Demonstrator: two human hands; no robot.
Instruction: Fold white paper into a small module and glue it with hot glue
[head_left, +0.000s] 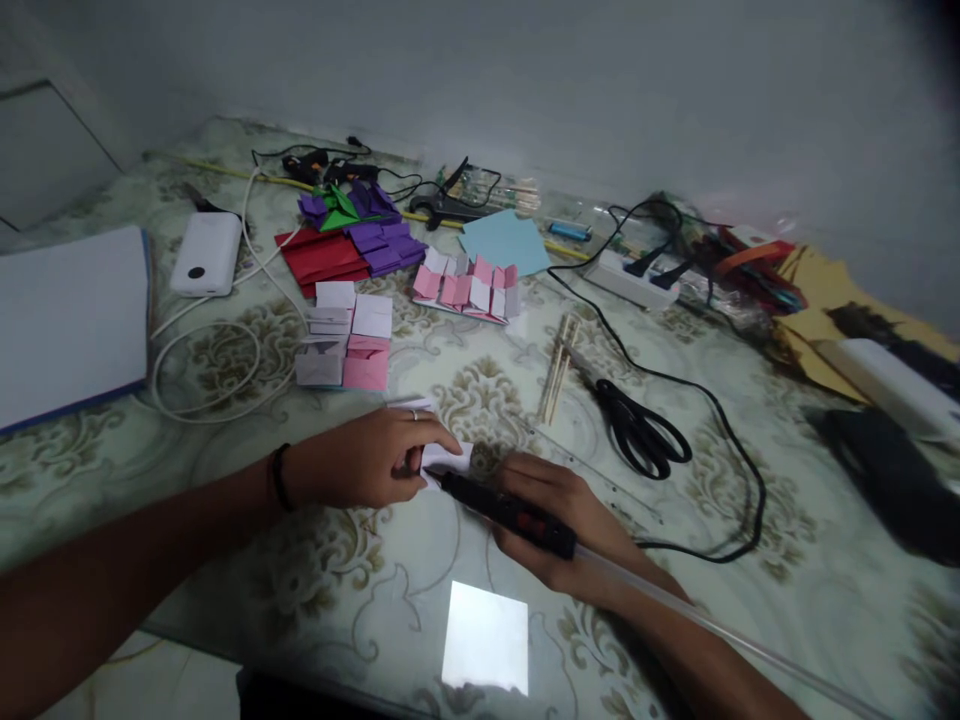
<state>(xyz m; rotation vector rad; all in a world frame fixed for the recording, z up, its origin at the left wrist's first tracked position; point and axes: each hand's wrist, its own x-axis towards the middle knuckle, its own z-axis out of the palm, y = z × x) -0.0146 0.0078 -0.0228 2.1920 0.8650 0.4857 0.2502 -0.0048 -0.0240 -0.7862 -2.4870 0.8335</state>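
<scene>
Between the fingers of my left hand (375,455) is a small folded white paper piece (448,460), pressed down near the middle of the table. My right hand (551,515) is wrapped round a black glue gun (517,515), with a long translucent glue stick (697,615) running out of its back. The gun's tip touches or nearly touches the paper; I cannot tell which. Just beyond my left hand are folded white and pink paper pieces (366,365), and a row of similar pink and white pieces (466,287) lies farther back.
Black scissors (641,430) and wooden sticks (559,375) lie right of centre. A black cable (731,400) loops from the power strip (630,280). At left are a white power bank (208,253) and a large white pad (75,325). Purple folded papers (386,250) sit behind. A bright square (486,638) shows in front.
</scene>
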